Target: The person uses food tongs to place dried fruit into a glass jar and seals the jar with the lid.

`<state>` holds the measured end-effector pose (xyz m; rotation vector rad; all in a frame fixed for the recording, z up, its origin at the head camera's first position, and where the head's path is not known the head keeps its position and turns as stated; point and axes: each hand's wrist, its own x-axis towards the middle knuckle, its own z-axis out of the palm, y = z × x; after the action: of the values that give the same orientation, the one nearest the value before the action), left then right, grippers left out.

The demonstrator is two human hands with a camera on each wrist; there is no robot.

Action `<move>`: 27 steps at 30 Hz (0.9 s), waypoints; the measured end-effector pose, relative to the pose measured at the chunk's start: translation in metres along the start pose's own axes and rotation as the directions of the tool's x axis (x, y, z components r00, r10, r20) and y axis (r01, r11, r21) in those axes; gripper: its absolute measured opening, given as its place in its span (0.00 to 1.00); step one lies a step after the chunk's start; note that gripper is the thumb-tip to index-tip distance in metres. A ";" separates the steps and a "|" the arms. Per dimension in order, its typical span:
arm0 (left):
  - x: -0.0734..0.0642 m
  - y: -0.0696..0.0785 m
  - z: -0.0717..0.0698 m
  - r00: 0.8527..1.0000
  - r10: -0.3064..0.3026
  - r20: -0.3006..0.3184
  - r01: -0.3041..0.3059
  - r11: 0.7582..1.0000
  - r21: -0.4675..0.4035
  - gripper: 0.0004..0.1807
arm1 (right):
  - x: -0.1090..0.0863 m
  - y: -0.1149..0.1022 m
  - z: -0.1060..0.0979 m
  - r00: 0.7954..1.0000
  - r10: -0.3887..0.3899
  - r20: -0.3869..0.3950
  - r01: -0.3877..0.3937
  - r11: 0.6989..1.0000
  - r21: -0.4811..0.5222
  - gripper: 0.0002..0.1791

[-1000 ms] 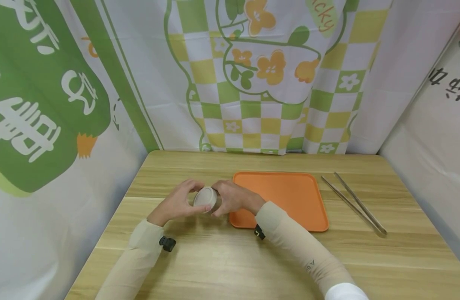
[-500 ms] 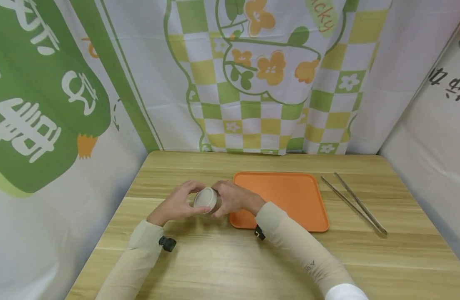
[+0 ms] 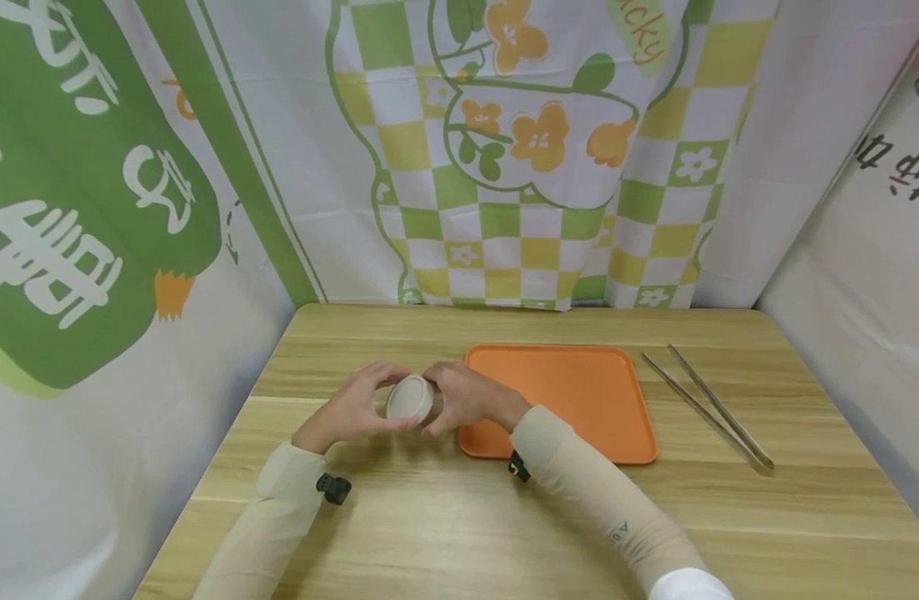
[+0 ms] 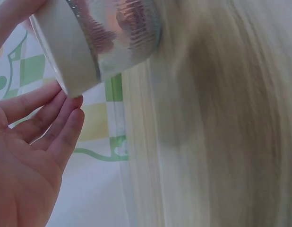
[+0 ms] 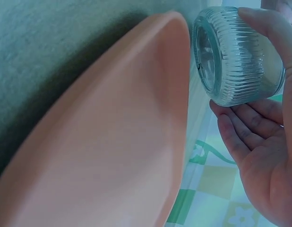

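A small ribbed clear glass jar [image 5: 238, 61] with a whitish lid [image 3: 410, 398] is held between both hands above the table, lying tilted with the lid toward the left. My left hand [image 3: 360, 403] grips the lid's rim between thumb and fingertips; in the left wrist view the lid [image 4: 65, 45] is in the fingers' grasp. My right hand [image 3: 466, 397] holds the glass body, its thumb on one side and fingers on the other in the right wrist view. Through the glass in the left wrist view only the reddish right-hand fingers show.
An orange tray [image 3: 560, 400] lies flat just right of the hands, partly under the right wrist. Metal tongs [image 3: 708, 408] lie spread on the wooden table [image 3: 459, 525] to the right of the tray. Printed curtains [image 3: 504, 242] hang behind the table and at both sides.
Both hands stay in nearly the same place on the jar. The left thumb has shifted slightly along the lid's edge, and the lid looks slightly turned.
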<state>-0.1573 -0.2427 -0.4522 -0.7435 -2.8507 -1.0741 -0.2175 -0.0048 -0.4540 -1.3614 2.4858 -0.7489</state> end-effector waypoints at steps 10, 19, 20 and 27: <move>-0.005 -0.009 0.002 1.000 0.006 -0.018 -0.007 0.999 -0.033 0.40 | 0.001 0.009 0.006 0.999 0.050 -0.009 -0.048 0.992 0.114 0.43; -0.002 -0.008 0.005 1.000 -0.012 -0.019 0.011 0.999 -0.036 0.41 | 0.000 0.015 0.012 0.999 0.044 -0.029 -0.038 0.986 0.165 0.43; -0.002 -0.007 0.005 1.000 -0.013 -0.017 0.012 0.999 -0.036 0.41 | 0.001 0.016 0.013 0.999 0.043 -0.029 -0.038 0.985 0.166 0.43; 0.001 -0.008 0.006 1.000 -0.016 -0.014 0.016 1.000 -0.021 0.41 | 0.001 0.020 0.015 0.998 0.036 -0.045 -0.028 0.986 0.166 0.43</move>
<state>-0.1612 -0.2436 -0.4619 -0.7127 -2.8430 -1.1086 -0.2259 -0.0016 -0.4772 -1.2564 2.4131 -0.9671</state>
